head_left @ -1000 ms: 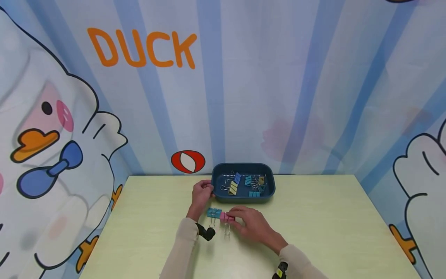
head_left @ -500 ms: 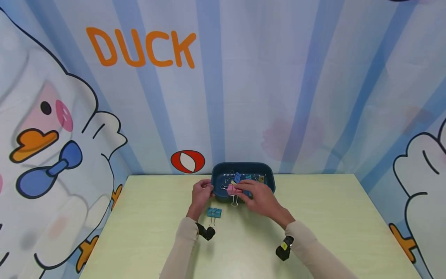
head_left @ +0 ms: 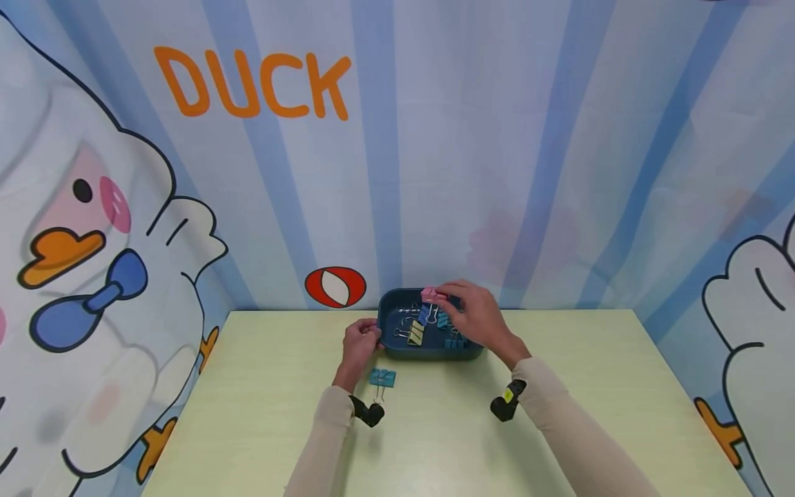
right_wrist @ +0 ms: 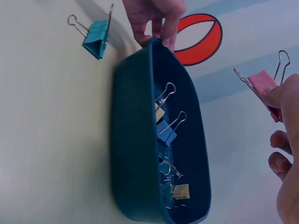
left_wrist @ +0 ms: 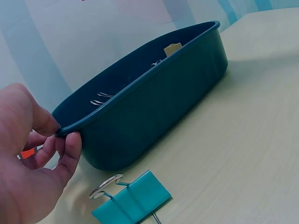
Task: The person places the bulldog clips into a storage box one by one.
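Between its thumb and fingers the right hand (head_left: 477, 314) pinches a pink binder clip (head_left: 431, 295). In the head view the clip appears over the back part of a dark blue plastic tray (head_left: 397, 353). At the tray's left end, the left hand (head_left: 359, 348) pinches the rim, thumb inside and fingers outside in the left wrist view. Inside the tray lie a yellow binder clip (head_left: 415, 333), a blue binder clip (right_wrist: 167, 133) and several others, partly hidden by the right hand in the head view. A teal binder clip (head_left: 381, 377) lies on the table close to the left wrist.
The pale wooden table (head_left: 267, 400) ends at a fabric backdrop (head_left: 453, 172) printed with ducks and stripes. The tray stands at the table's back edge, close to the backdrop. Black wrist cameras are strapped to both wrists.
The right hand has picked up the pink binder clip from beside the teal one and carried it forward over the tray. The left hand has stayed at the rim.
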Demonstrator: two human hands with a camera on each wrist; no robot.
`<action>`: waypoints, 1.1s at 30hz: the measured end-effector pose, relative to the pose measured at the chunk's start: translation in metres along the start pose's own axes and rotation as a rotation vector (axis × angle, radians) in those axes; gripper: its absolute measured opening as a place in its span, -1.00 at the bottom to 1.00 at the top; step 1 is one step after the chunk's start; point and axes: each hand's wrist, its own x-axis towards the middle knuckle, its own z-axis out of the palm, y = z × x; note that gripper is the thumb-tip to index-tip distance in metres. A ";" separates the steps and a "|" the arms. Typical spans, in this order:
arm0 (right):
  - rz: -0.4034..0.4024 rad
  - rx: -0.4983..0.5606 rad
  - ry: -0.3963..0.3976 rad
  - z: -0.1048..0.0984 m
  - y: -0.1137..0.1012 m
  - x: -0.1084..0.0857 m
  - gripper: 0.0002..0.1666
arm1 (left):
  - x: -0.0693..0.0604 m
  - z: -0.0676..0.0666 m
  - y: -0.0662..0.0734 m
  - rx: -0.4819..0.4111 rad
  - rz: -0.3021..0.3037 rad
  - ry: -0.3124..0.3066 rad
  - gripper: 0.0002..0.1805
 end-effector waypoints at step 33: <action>-0.004 0.121 -0.157 0.019 -0.012 -0.015 -0.19 | -0.002 -0.001 0.002 0.007 -0.001 0.003 -0.67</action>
